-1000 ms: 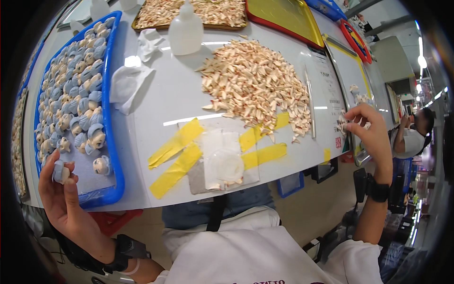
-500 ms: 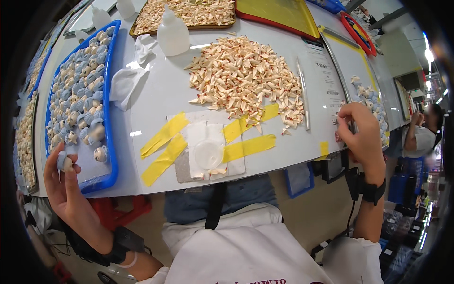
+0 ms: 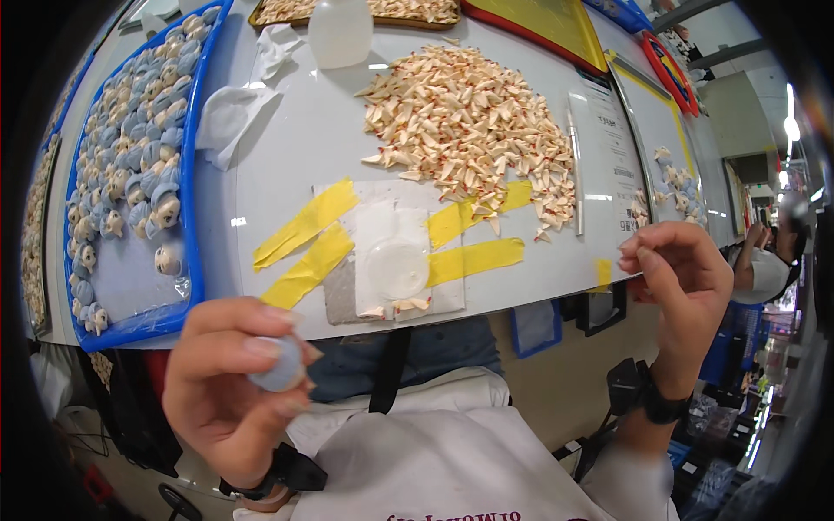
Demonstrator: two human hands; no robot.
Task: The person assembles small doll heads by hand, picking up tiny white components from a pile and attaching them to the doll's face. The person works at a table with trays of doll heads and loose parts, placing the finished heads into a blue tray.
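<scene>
In front of my body, at the lower left, my left hand (image 3: 228,382) pinches a small doll head (image 3: 282,365) with blue hair between thumb and fingers. At the table's right front edge, my right hand (image 3: 679,276) has thumb and index finger pressed together; whatever they hold, if anything, is too small to make out. Beyond the left hand lies a blue tray (image 3: 139,328) of similar blue-haired doll heads (image 3: 130,165). Between the hands, a round clear dish (image 3: 395,269) rests on white paper, with a few cream pieces (image 3: 412,304) beside it.
A heap of pointed cream pieces with red tips (image 3: 469,122) covers the table's middle. Yellow tape strips (image 3: 304,265) flank the paper. Also around are a slim metal tool (image 3: 577,174), a white bottle (image 3: 340,35), a crumpled cloth (image 3: 228,122) and more doll heads (image 3: 676,184) at right.
My left hand has moved right and nearer my body, carrying the doll head away from the blue tray. The right hand has come slightly nearer, and the view has shifted a little.
</scene>
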